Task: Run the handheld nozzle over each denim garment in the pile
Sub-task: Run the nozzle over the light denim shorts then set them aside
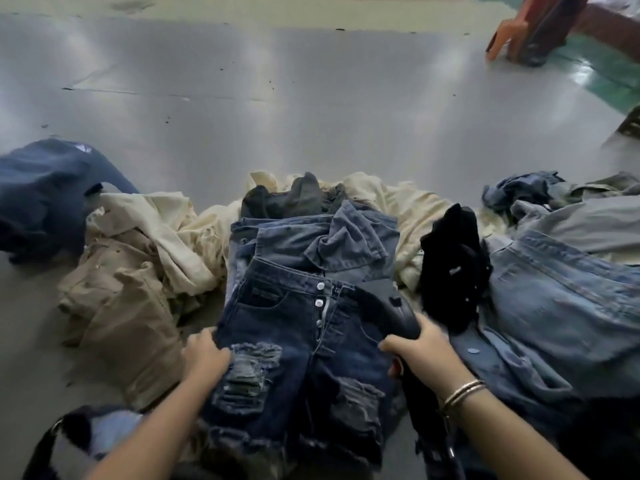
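Dark ripped denim shorts (277, 327) with white buttons lie on top of the pile in front of me. My left hand (204, 355) grips their left edge, fingers curled on the cloth. A black handheld nozzle (388, 306) rests on the shorts' right waistband, and my right hand (419, 351) holds its handle. Its dark hose (426, 410) runs down toward me. More blue denim (332, 240) lies folded just behind the shorts.
Beige garments (138, 258) spread to the left, a navy garment (45, 195) further left. A black garment (453, 261) and light blue jeans (554, 299) lie at the right. Grey floor (277, 98) stretches beyond, with an orange chair leg (505, 36) at far right.
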Demonstrator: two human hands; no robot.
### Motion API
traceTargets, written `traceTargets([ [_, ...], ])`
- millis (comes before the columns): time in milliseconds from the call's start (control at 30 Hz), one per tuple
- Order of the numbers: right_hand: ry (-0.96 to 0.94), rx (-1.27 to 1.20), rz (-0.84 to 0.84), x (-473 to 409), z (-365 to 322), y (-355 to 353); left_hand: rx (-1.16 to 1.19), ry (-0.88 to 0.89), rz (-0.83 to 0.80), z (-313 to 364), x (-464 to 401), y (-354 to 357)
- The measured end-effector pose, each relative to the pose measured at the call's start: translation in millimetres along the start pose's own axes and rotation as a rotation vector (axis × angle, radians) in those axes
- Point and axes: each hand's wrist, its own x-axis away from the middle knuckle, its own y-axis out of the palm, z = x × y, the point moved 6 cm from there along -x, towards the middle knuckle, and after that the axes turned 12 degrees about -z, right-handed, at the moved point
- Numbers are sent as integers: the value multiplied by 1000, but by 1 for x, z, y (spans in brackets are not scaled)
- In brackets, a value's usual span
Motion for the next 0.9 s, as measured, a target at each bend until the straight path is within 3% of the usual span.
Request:
traceTargets([
  [133, -90, -28, 44, 11, -13, -12, -281, 482, 61, 78, 17, 13],
  [267, -110, 38, 31, 21, -11, -20, -601, 694, 14, 160, 11, 41],
  [367, -25, 21, 16, 16, 5, -25, -731, 750, 25, 213, -6, 59],
  [500, 23, 37, 12, 8, 12, -27, -920, 636, 7, 229, -38, 76],
  [600, -3, 26, -8, 7, 7, -26, -992, 603, -24, 227, -42, 83],
  [733, -91, 56, -18, 16, -3, -21, -922, 779, -114, 231, -20, 76],
  [900, -132, -6, -60, 35, -5, -23, -752, 1100, 212, 246, 25, -4],
])
